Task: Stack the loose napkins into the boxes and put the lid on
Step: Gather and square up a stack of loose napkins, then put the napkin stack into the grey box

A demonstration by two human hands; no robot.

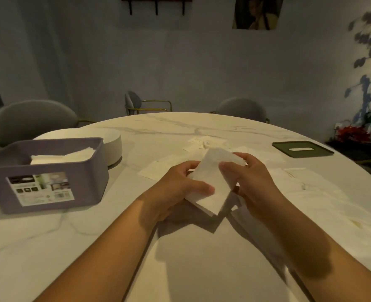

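Several napkins were already in the purple box [93,182], which stood open at the left of the desk [180,269], a white pile [62,156] showing near its rim; that much of the job we took to be done. One small stack of napkins [212,182] was held above the middle of the desk, between the two hands; the left grip [175,188] was curled round its near left edge, thumb across the top sheet and fingers underneath; the right grip [254,177] pinched its far right edge, thumb on top; both were closed on the stack and neither had anything else in it.

Plenty was left, as we judged it; loose napkins [206,143] lay flat on the desk just beyond the hands, and more [310,188] were spread to the right, pale against the marble and hard for us to count. The stack in hand had not yet reached the box, which stood well apart from it to the left. The dark green lid [302,149], slotted in the middle, lay flat at the far right, well apart from the box and not yet fitted.

Only one box was in view, though the task spoke of boxes; whether the lid belonged to it we could not tell. A round white object [112,147] sat just behind the box; we reckoned the work somewhere near its middle.
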